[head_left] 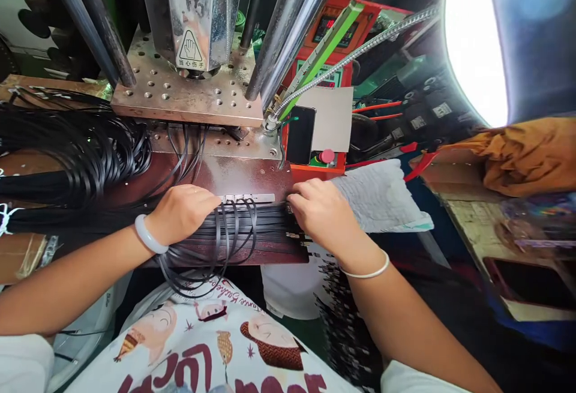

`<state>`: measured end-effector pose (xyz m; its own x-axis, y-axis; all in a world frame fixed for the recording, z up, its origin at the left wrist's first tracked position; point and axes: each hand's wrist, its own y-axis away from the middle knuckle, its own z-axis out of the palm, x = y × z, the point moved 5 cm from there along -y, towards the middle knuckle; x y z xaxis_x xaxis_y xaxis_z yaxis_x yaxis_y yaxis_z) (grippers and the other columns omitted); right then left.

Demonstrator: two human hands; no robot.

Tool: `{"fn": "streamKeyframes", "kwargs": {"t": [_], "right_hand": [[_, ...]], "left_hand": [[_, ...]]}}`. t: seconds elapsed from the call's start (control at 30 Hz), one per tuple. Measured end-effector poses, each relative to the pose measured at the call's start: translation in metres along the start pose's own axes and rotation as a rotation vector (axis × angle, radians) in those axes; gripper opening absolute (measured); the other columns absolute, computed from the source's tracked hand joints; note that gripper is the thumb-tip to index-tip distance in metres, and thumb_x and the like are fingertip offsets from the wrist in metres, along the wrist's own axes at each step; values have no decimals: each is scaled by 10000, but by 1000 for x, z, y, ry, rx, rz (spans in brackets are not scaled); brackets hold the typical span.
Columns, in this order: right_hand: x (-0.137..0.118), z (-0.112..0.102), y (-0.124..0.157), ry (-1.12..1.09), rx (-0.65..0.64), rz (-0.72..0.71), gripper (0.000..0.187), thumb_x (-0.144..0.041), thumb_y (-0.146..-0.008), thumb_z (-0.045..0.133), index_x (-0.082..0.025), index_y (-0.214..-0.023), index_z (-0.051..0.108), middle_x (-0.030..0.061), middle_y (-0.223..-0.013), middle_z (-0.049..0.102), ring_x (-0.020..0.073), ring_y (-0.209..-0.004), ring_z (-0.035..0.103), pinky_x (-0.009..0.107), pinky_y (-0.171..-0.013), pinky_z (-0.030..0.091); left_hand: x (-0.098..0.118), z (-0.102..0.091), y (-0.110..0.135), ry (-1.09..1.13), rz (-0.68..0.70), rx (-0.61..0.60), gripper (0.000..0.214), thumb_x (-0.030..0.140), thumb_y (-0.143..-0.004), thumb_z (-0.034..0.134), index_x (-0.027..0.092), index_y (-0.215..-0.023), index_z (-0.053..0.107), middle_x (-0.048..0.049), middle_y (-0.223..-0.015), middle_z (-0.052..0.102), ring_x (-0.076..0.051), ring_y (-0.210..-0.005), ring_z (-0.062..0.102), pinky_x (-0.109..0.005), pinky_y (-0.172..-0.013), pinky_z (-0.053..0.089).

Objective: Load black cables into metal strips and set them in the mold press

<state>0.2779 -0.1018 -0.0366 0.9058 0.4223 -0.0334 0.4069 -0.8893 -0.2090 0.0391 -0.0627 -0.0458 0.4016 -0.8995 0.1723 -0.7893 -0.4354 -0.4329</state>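
My left hand (186, 210) is closed, its thumb and fingertips at the left end of a slotted metal strip (264, 198). Several thin black cables (236, 225) loop from the strip down over the table edge. To the right, my right hand (317, 210) has its fingers curled together by the connector ends of a flat row of black cables (270, 219). What its fingertips hold is hidden. Small metal connectors (293, 235) show below that hand.
A press with a drilled steel plate (189, 96) stands behind the reddish-brown work board (234, 171). Coiled black cables (103, 147) lie at left. A phone (300, 135) rests on the red control box near a red button (326, 156). A grey cloth (375, 195) lies at right.
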Motion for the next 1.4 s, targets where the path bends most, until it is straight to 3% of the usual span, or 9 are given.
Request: {"fn": "streamKeyframes", "kwargs": {"t": [0.07, 0.17, 0.23, 0.3, 0.67, 0.77, 0.97, 1.1, 1.4], "right_hand": [[3, 1, -1, 0, 62, 113, 203, -83, -854, 491, -161, -727, 629, 115, -780, 649, 221, -752, 593, 348, -669, 470], [-2, 6, -7, -390, 255, 187, 176, -97, -854, 487, -179, -873, 642, 71, -827, 678, 185, -767, 638, 318, -711, 523], [-8, 13, -13, -643, 325, 172, 147, -114, -846, 521, -193, -878, 641, 38, -803, 693, 158, -734, 661, 289, -696, 542], [-14, 20, -19, -721, 326, 124, 126, -113, -836, 548, -190, -826, 647, 30, -761, 700, 147, -695, 667, 270, -661, 544], [-28, 23, -26, -507, 228, -109, 188, -54, -852, 487, -183, -850, 624, 48, -771, 681, 150, -707, 621, 288, -667, 533], [-30, 11, -34, -478, 171, -99, 200, -44, -846, 470, -172, -928, 600, 79, -849, 655, 176, -788, 614, 319, -706, 540], [-59, -23, -65, -513, 282, -228, 141, -126, -911, 499, -209, -973, 594, 91, -985, 638, 192, -942, 596, 361, -816, 510], [-79, -17, -76, -415, 265, -332, 136, -149, -928, 481, -190, -926, 610, 108, -1050, 645, 190, -907, 566, 362, -789, 474], [-86, -7, -72, -189, 266, -415, 187, -108, -883, 466, -188, -798, 612, 105, -1060, 633, 201, -851, 507, 379, -726, 385]], "left_hand": [[-7, -1, 2, 116, -46, -9, 245, 123, -927, 449, 138, -1019, 676, -80, -974, 727, -175, -873, 695, -300, -814, 565], [-19, -12, 6, 329, -131, 48, 289, 131, -911, 502, 137, -1178, 611, -109, -1225, 646, -189, -1115, 626, -317, -970, 522], [-27, -26, 9, 431, -204, 178, 264, 133, -895, 528, 151, -1142, 621, -94, -1191, 651, -187, -1094, 628, -312, -952, 528], [-32, -37, 13, 457, -246, 294, 215, 129, -885, 541, 168, -1070, 644, -65, -1068, 682, -175, -996, 651, -304, -901, 540], [-28, -34, 10, 370, -88, 192, 303, 120, -927, 497, 180, -1196, 623, -79, -1077, 672, -153, -987, 632, -275, -893, 509], [-23, -30, 8, 297, -44, 145, 313, 119, -938, 476, 175, -1211, 619, -82, -1048, 670, -154, -946, 630, -280, -853, 508], [-15, -23, 7, 25, 46, 36, 342, 116, -933, 455, 193, -1220, 625, -80, -999, 650, -190, -873, 591, -329, -784, 487], [-12, -22, 7, -73, 66, 22, 330, 95, -904, 471, 203, -1158, 652, -76, -961, 637, -201, -835, 562, -334, -759, 470], [-11, -13, 6, -110, 88, -27, 312, 99, -891, 450, 207, -1090, 665, -74, -884, 601, -202, -804, 534, -342, -757, 450]]}}
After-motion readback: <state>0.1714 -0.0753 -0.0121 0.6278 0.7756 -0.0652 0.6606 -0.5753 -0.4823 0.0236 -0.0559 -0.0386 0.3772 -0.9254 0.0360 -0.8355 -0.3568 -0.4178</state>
